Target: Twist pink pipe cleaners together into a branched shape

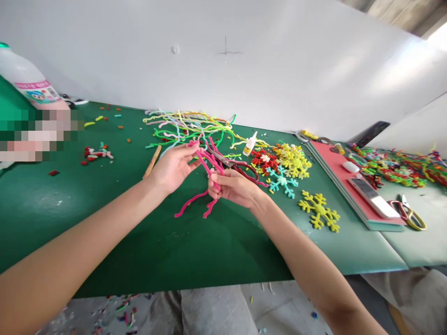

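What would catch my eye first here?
Probably the bright pink strands held in the left hand and right hand, above the green table. To their right lie colourful snowflake shapes; beyond the hands, loose multicoloured strands spread near the wall.

A translucent plastic bottle with a pink-banded label [39,88] occupies the left side of the green-surfaced counter [209,260]. At right, a flat red rectangular folder [334,161] supports a white rectangular handheld device [373,197] and a small white rounded case [350,167].

Scissors [408,214], a dropper bottle [250,145] and fuzzy snowflakes [319,210] suggest a craft workshop.
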The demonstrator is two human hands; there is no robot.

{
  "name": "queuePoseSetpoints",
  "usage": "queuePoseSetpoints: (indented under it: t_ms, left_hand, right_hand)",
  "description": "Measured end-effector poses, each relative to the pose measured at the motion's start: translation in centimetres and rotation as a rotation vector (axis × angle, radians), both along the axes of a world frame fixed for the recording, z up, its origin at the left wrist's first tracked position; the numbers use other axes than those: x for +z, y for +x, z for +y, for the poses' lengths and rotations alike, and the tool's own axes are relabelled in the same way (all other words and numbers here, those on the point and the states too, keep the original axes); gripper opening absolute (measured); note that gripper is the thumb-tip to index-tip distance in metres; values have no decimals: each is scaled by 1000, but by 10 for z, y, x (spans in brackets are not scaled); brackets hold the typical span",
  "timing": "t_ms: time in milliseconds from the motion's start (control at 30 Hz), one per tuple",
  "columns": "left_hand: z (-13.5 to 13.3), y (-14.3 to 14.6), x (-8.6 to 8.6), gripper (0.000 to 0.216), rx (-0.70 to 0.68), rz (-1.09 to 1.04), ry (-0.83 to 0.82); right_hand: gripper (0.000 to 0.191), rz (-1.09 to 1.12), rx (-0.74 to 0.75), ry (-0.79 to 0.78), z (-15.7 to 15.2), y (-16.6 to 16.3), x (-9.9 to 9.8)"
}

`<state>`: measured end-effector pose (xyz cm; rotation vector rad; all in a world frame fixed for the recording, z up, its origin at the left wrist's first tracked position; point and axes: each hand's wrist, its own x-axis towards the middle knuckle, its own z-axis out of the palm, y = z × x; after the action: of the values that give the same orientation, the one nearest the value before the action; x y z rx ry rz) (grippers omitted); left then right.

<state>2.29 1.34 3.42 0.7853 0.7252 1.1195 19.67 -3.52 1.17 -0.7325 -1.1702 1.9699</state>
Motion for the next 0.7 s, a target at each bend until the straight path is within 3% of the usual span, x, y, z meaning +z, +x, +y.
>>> queuePoseSetpoints:
  t_ms: [167, 333, 467, 600, 700]
  left_hand:
    - [6, -5, 3, 7, -4, -13, -62]
    - [8, -5, 6, 11, 56, -43, -127]
    - [7, -5, 7, 12, 47, -51, -128]
    - [7, -4, 4, 10, -27, -54, -104]
    - [7, -5, 3, 6, -114, 5, -11]
  right_hand:
    - [26, 13, 77, 47, 0, 6, 2]
    - [28, -21, 36, 137, 0, 8, 3]
    - [31, -28, 99, 125, -1, 7, 5]
    - [31, -81, 151, 120, 1, 11, 5]
    - [27, -241, 207, 141, 6, 22, 5]
